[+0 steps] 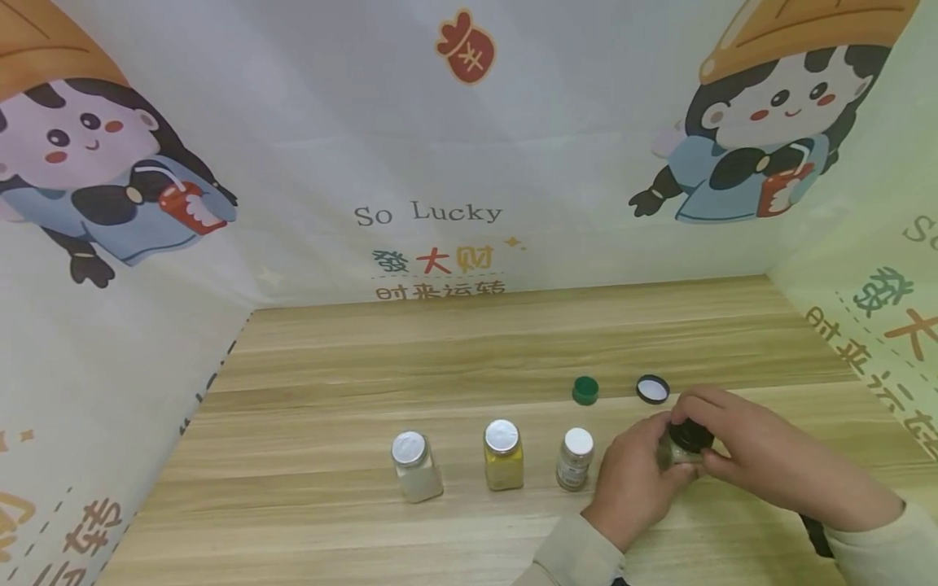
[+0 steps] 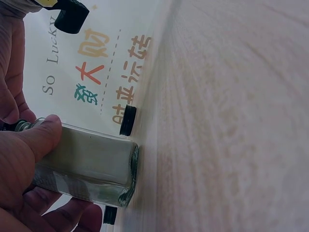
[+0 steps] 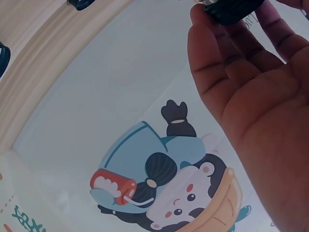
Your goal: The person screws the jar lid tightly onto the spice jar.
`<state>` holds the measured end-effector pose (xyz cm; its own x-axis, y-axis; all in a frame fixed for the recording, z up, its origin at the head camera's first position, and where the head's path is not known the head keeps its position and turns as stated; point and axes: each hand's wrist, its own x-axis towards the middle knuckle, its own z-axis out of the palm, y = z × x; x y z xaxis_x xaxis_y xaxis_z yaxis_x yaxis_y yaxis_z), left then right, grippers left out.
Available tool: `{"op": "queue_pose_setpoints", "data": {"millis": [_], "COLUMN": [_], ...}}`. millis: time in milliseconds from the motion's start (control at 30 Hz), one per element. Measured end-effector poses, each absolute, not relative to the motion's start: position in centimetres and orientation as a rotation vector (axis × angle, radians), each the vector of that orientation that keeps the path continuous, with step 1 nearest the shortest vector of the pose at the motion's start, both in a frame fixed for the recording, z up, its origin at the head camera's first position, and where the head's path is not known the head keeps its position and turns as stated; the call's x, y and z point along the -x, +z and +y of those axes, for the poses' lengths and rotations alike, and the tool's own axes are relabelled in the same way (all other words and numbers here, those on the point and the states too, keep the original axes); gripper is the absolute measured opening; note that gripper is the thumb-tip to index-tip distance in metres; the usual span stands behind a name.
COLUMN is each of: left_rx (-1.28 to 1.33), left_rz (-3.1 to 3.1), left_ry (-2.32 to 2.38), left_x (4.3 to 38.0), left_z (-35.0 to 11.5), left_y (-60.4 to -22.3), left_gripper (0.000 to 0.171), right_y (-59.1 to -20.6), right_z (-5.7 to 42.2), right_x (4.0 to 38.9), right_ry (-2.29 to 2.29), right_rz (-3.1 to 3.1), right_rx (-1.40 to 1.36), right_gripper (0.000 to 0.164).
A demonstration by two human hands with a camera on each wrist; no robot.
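Observation:
At the right of the table, my left hand (image 1: 636,468) grips a clear square glass jar (image 2: 91,159), thumb on one side and fingers round the other. Its base is close over the wooden surface. A black screw lid (image 1: 691,437) sits at the jar's mouth, and the fingers and thumb of my right hand (image 1: 751,448) pinch it round its rim. The right wrist view has only that lid (image 3: 234,12) at its top edge, held in the fingertips. Much of the jar is hidden by the hands in the head view.
Left of the hands stand a small white-topped bottle (image 1: 575,460), a square jar with yellow contents (image 1: 503,456) and a square jar with pale contents (image 1: 416,468). Behind lie a green cap (image 1: 585,391) and a black lid with white lining (image 1: 652,389). Printed cloth walls (image 1: 308,163) surround the table.

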<state>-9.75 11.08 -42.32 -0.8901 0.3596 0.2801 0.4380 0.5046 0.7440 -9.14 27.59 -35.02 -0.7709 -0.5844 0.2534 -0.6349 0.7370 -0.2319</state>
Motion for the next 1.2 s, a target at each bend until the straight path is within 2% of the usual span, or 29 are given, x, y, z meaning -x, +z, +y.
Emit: {"op": "queue_pose_setpoints", "data": {"millis": [200,433,667,833,1000,1200], "left_rx": [0.708,0.741,0.734,0.731,0.735,0.740], "left_rz": [-2.657,-2.628,-2.633,-2.651,-2.643,-2.636], "left_ry": [-1.359,-1.313,-1.316,-1.310,-1.318,-1.310], "left_x": [9.71,9.76,9.86,9.81,9.77,9.82], "left_z": [11.11,11.07,11.05,11.03,11.03,11.03], "left_y": [-42.31,-42.39,-42.38,-42.40,-42.51,-42.49], "left_gripper": [0.048,0.047,0.048,0.046,0.043,0.047], "right_y": [-34.97,-34.47,-34.28,-34.17,-34.52,-34.62], "right_z": [27.93,27.92,27.65,27.75,27.75,27.54], "right_x": [9.38,9.59,9.66,9.69,9.68,9.78], "right_ry": [0.492,0.504,0.475,0.449,0.451,0.476], "right_rz": [-2.766,-2.946,-3.008,-2.954,-2.895,-2.987], "right_rx": [-1.044,-0.884,-0.791,-0.895,-0.976,-0.820], "right_gripper": [0.055,0.037,0.038,0.036,0.041,0.037]}}
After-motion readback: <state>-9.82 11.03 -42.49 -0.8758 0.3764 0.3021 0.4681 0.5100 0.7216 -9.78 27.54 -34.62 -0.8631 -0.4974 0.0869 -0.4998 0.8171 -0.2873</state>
